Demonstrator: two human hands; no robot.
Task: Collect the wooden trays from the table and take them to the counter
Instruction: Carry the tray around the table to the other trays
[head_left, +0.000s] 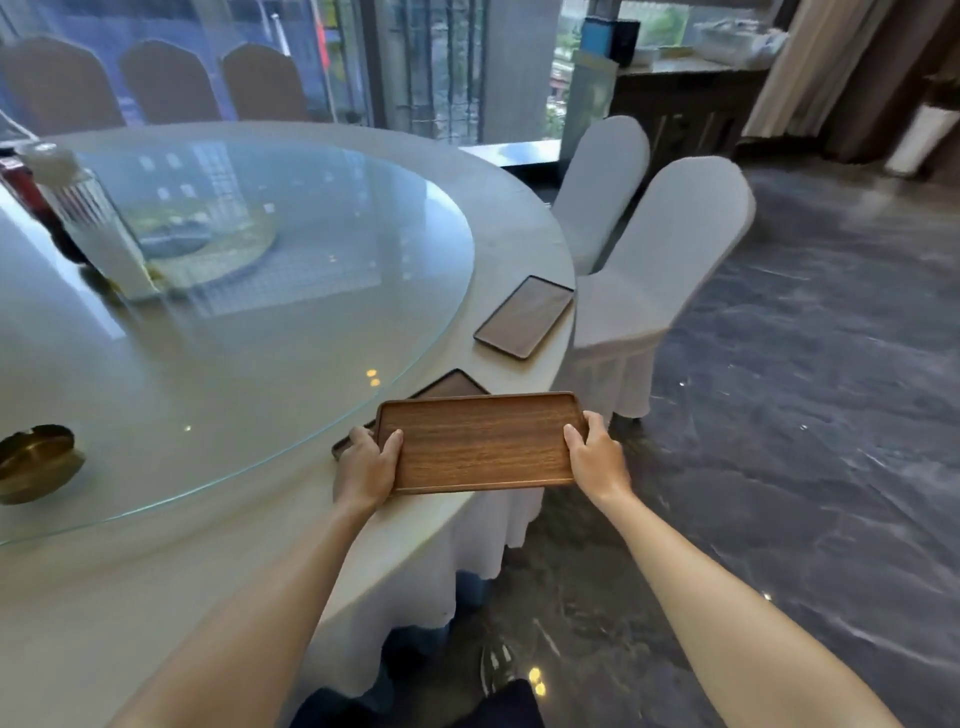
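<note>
Round and white-clothed, the table (249, 561) fills the left of the view. At its near edge a wooden tray (480, 444) is held level, left hand (366, 467) and right hand (597, 460) each clamped on a short end (thumbs on top). Second tray (452, 385) lies partly beneath it; third tray (524, 317) rests farther along, beside white-covered chairs (670, 249).

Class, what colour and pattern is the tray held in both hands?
Warm brown with lengthwise wood grain: the tray, clearest in the head view.
</note>
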